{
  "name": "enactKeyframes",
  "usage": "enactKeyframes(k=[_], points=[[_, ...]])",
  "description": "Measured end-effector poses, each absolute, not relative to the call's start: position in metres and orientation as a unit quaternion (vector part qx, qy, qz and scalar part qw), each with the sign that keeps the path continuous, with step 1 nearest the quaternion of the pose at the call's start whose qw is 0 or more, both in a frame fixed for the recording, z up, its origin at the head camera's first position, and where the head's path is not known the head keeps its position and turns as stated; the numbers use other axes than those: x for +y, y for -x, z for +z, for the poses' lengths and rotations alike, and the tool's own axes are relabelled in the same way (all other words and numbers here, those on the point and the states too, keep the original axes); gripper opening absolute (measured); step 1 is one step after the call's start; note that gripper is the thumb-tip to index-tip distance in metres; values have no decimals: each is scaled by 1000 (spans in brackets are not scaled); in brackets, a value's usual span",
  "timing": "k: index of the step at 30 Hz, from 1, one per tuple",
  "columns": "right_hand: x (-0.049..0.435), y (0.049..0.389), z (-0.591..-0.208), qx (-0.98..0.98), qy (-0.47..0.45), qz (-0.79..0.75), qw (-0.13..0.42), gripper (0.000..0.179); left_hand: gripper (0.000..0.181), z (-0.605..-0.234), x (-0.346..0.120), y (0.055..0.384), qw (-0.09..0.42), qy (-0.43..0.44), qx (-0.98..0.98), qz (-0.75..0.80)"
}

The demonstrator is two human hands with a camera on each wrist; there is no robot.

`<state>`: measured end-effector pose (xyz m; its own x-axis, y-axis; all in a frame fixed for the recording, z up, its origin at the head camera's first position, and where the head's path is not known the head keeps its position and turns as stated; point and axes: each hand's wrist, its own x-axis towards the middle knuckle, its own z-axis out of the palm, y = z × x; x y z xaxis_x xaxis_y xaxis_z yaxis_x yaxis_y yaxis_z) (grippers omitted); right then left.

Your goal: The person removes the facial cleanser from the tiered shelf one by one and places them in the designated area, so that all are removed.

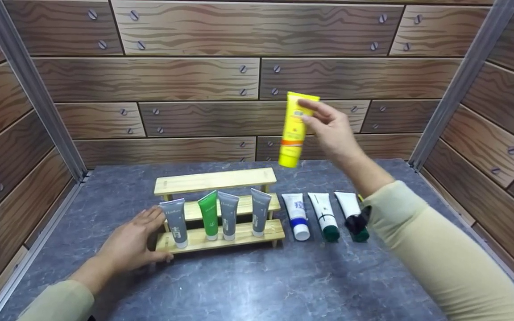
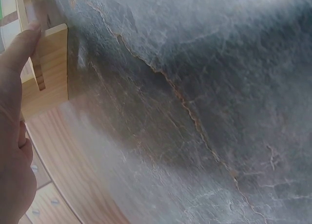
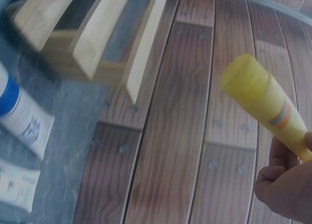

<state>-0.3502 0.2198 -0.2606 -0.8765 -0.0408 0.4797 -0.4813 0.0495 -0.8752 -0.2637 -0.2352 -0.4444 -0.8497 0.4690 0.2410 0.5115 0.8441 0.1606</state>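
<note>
My right hand point(image 1: 335, 131) pinches a yellow squeeze tube point(image 1: 293, 133) near its flat end, high above the table behind the rack, cap downward. In the right wrist view the tube's yellow cap point(image 3: 243, 75) points away from the fingers. At the left end of a three-step wooden rack point(image 1: 214, 180), my left hand point(image 1: 127, 243) grips the side, thumb at the front step. The left wrist view shows the thumb point(image 2: 22, 48) against the rack's end. On the lowest step stand a grey tube point(image 1: 175, 223), a green tube point(image 1: 209, 216) and two more grey tubes, caps down.
Right of the rack lie a white tube with a blue cap point(image 1: 299, 218) and two white tubes with dark green caps, one point(image 1: 324, 214) fully visible, the other point(image 1: 346, 203) partly covered by a black item at the right sleeve. Wood-patterned walls point(image 1: 194, 78) enclose the grey table point(image 1: 221, 285).
</note>
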Motion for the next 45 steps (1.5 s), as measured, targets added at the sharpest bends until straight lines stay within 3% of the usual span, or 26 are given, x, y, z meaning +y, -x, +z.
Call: enactKeyframes(k=[14, 20, 34, 45], points=[[312, 348, -288, -762, -84, 617, 181, 42, 106, -444, -236, 265, 103, 262, -953, -113], [352, 345, -305, -738, -69, 650, 166, 40, 108, -445, -235, 264, 95, 257, -955, -116], [433, 336, -342, -826, 49, 548, 123, 47, 107, -445, -236, 265, 92, 258, -955, -115], [472, 333, -364, -835, 53, 540, 90, 33, 106, -446, -237, 266, 98, 263, -953, -117]])
